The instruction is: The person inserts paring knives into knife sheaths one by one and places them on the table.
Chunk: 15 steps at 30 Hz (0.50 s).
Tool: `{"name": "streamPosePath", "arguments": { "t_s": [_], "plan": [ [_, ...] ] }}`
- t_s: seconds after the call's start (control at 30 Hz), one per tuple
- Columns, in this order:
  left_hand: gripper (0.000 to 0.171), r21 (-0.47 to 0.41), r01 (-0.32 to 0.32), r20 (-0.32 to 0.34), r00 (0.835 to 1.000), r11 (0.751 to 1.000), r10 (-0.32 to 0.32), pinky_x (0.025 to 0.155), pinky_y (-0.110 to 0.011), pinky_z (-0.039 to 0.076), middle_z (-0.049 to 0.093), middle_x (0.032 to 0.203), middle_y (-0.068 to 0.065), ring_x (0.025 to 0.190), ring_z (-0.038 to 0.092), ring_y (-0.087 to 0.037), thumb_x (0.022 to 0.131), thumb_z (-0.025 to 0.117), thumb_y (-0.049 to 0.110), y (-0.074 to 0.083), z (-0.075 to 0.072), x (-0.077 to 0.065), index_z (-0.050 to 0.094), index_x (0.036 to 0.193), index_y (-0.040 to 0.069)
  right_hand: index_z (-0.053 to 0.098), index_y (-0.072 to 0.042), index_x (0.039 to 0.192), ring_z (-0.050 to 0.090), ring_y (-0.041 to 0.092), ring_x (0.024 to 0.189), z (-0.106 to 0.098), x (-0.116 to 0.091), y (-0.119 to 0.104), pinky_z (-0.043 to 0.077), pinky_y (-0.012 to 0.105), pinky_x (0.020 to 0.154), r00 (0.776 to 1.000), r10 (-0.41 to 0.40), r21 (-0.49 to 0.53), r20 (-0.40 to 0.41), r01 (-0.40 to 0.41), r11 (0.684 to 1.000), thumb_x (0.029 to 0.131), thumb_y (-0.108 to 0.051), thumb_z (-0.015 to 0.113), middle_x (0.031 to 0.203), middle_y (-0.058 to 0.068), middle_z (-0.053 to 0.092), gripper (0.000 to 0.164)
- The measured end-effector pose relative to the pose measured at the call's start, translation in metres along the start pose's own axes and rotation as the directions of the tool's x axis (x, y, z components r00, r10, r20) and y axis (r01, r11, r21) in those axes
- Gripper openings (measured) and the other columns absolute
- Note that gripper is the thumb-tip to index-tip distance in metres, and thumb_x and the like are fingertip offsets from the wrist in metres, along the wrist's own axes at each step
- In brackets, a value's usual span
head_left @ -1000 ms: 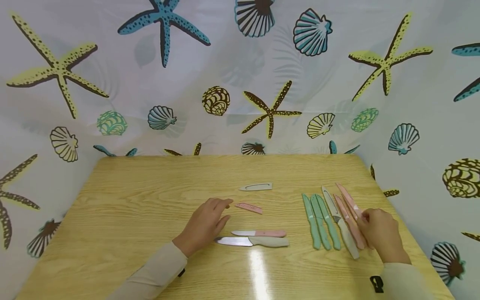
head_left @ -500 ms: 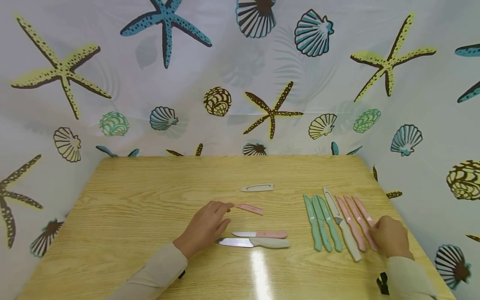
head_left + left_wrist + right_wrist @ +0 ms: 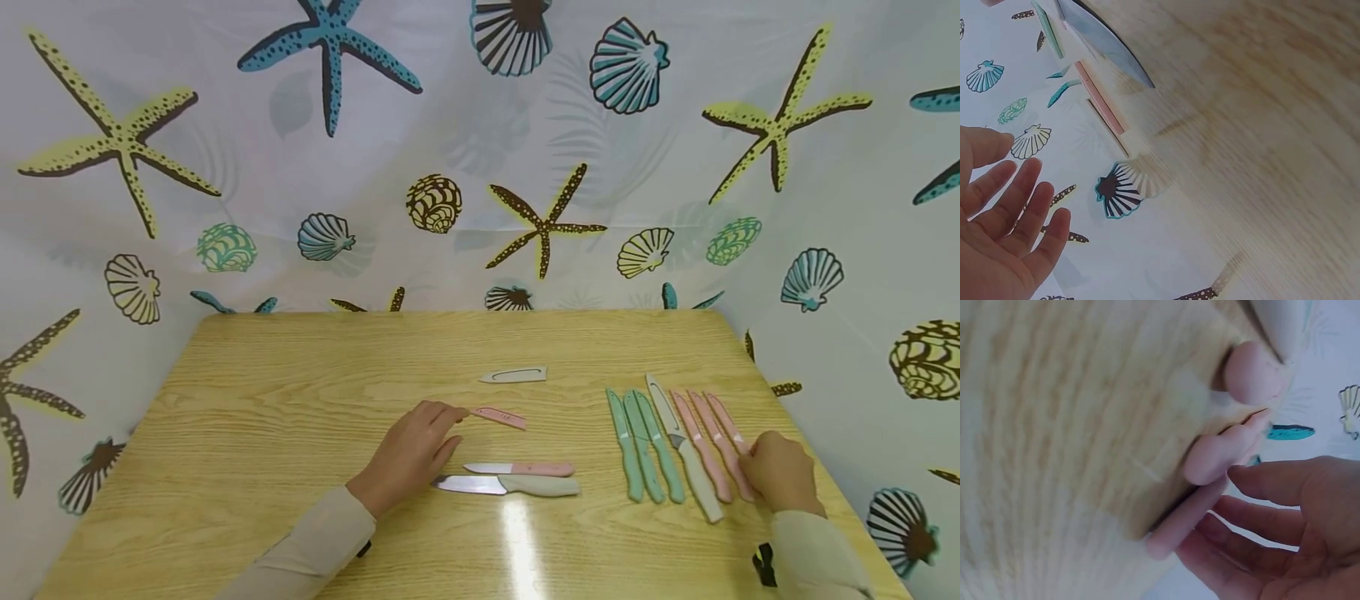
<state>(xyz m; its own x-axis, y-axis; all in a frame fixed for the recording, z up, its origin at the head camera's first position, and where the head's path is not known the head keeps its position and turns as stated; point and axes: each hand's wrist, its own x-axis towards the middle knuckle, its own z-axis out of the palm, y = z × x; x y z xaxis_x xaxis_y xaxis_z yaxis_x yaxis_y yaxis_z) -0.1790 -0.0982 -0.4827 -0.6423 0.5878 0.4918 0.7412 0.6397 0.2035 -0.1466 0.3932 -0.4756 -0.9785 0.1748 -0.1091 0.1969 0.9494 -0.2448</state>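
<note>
At the right end of a row of knives, my right hand point(image 3: 780, 472) pinches the handle of the outermost pink knife point(image 3: 727, 421). The right wrist view shows thumb and fingers at that pink handle point(image 3: 1179, 525), low over the wood. Two more pink knives lie beside it, their blades covered. My left hand point(image 3: 411, 446) stays over the middle with relaxed fingers, holding nothing. Its fingertips are right by a loose pink blade sheath point(image 3: 501, 417). Just right of this hand lie a bare-bladed pink knife point(image 3: 519, 469) and a larger bare-bladed white knife point(image 3: 510, 484).
Left of the pink knives lie a sheathed white knife point(image 3: 684, 450) and three sheathed green knives point(image 3: 643, 446). A loose white sheath point(image 3: 513, 375) rests farther back. The wooden table point(image 3: 300, 358) meets a shell-and-starfish-patterned cloth point(image 3: 375, 183) at the back and sides.
My right hand has drawn the outermost pink knife toward me and slightly right, level with the other two, and has stayed still since half a second ago. The left hand has hardly moved.
</note>
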Motion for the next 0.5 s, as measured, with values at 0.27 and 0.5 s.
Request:
{"name": "streamPosePath", "arguments": {
  "t_s": [0.27,0.5],
  "plan": [
    [0.026,-0.009,-0.033,0.025,0.999,0.999,0.033,0.082,-0.028,0.047,0.058,0.106,-0.002,0.099,0.053,-0.016,0.086,0.066,0.013,-0.002,0.000,0.008,0.062,0.111,0.008,0.057,0.019,0.099,0.056,0.033,0.059,0.003,-0.023,-0.045,0.047,0.043,0.046,0.962,-0.150,-0.011,-0.228,0.152,0.988,0.088,-0.009,0.056,0.084,0.032,0.058,0.030],
    [0.036,0.060,-0.041,0.119,0.992,0.997,0.033,0.081,-0.028,0.047,0.055,0.115,-0.008,0.102,0.053,-0.020,0.087,0.066,0.016,0.000,0.007,0.034,0.059,0.120,0.004,0.063,0.010,0.101,0.059,0.029,0.070,0.016,-0.047,-0.100,0.051,0.041,0.053,0.947,-0.226,0.075,-0.230,0.249,0.966,0.086,-0.012,0.063,0.085,0.019,0.062,0.026]
  ]
}}
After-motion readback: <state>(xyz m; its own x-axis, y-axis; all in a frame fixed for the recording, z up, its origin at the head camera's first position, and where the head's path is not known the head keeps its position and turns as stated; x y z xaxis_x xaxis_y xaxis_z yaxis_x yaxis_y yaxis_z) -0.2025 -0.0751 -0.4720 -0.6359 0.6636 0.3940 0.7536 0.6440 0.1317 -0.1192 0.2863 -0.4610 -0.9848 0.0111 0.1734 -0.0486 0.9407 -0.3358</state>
